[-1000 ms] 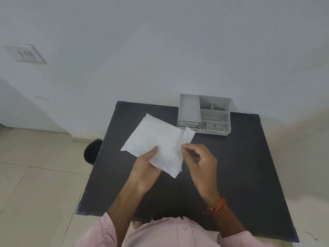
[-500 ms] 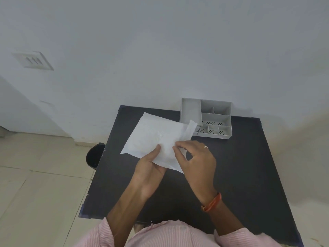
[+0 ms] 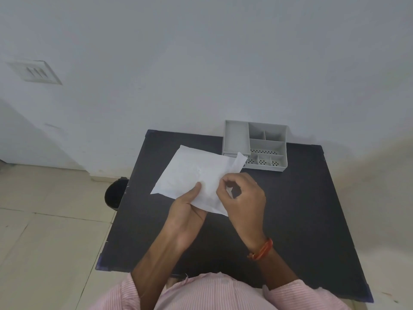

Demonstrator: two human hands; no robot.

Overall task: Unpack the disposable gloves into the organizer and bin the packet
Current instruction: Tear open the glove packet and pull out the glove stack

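While the left hand (image 3: 186, 209) gripped the packet (image 3: 194, 175) from below, its torn flap pointing toward the organizer (image 3: 256, 146), the right hand (image 3: 243, 198) pinched its edge.

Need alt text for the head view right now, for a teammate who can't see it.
Both hands hold a white packet above a black table: the left hand grips its near edge, the right hand pinches its right side. A grey organizer sits at the table's far edge, a dark bin on the floor at left.

The packet (image 3: 190, 175) covers the left hand (image 3: 186, 211) fingers and the organizer (image 3: 237, 136)'s near-left corner. The table (image 3: 301, 209) hides most of the dark bin (image 3: 114, 194). The packet's contents cannot be seen.
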